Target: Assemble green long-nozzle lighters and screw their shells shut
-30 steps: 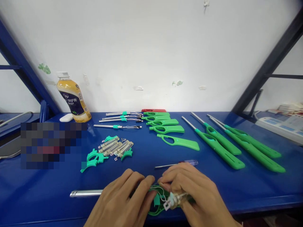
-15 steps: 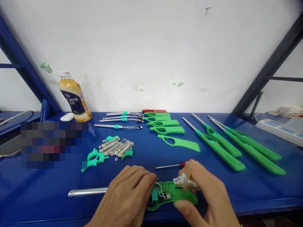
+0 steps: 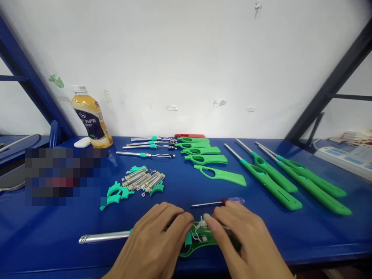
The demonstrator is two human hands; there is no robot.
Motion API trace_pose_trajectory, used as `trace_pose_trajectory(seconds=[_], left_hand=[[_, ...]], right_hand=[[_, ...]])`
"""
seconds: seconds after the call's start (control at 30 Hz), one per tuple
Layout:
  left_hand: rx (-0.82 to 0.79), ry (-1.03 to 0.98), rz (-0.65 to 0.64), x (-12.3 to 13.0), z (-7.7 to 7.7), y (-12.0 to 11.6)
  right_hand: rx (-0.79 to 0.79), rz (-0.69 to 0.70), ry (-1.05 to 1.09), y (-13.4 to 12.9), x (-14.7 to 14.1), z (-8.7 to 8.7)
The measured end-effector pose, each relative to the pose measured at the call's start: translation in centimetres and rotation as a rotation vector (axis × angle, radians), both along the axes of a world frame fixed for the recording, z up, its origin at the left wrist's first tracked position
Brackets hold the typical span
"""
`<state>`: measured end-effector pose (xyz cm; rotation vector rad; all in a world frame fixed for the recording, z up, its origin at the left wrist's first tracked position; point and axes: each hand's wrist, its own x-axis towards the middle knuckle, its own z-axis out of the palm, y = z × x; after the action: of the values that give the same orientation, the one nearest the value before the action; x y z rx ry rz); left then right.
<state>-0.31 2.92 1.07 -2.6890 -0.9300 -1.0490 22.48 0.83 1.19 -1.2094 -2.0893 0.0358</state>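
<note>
An open green lighter shell point(image 3: 188, 254) lies near the table's front edge, with white wires and a teal part inside. Its metal tube point(image 3: 104, 236) points left. My left hand point(image 3: 157, 238) is closed over the tube end of the shell and holds it. In my right hand point(image 3: 241, 232) is a clear gas cartridge point(image 3: 203, 224), pressed against the shell's upper side by thumb and fingers; most of the cartridge is hidden. Just behind this hand lies a screwdriver point(image 3: 216, 203).
Clear cartridges point(image 3: 142, 180) and teal triggers point(image 3: 114, 193) lie behind on the left. Metal tubes with wires point(image 3: 142, 154), green shell halves point(image 3: 222, 175) and assembled lighters point(image 3: 270, 186) lie farther back and right. A bottle point(image 3: 91, 118) stands at the back left.
My right hand has brought the cartridge left and down into the shell, and its thumb has moved up onto it. More of the screwdriver's handle shows.
</note>
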Motion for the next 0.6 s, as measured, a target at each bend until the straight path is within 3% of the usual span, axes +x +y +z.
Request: trace_pose_trajectory(seconds=[0.6], left_hand=[[-0.005, 0.112, -0.043, -0.85, -0.18, -0.26]], right_hand=[[0.053, 0.022, 0.000, 0.26, -0.43, 0.57]])
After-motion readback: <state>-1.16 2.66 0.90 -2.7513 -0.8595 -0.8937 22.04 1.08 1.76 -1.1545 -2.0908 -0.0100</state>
